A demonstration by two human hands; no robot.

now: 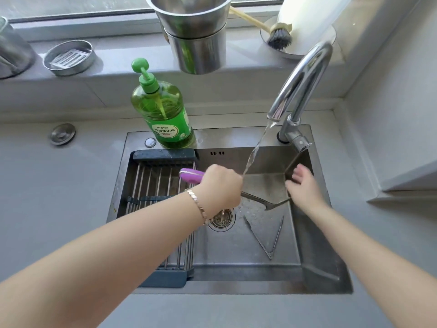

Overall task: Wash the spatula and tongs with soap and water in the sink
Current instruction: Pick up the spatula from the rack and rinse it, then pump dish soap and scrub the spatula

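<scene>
Spatula held under running water over the sink.

The left hand [221,185] gripped the spatula [257,200] by its purple handle, blade under the faucet's [300,91] stream; the right hand [301,185], fingers spread, touched the blade. Tongs [267,235] lay on the sink [236,261] floor.

I see bright, soft daylight from the window [71,5] at the top; shadows are weak, the faucet [305,74] shines, and the edges bend.
</scene>
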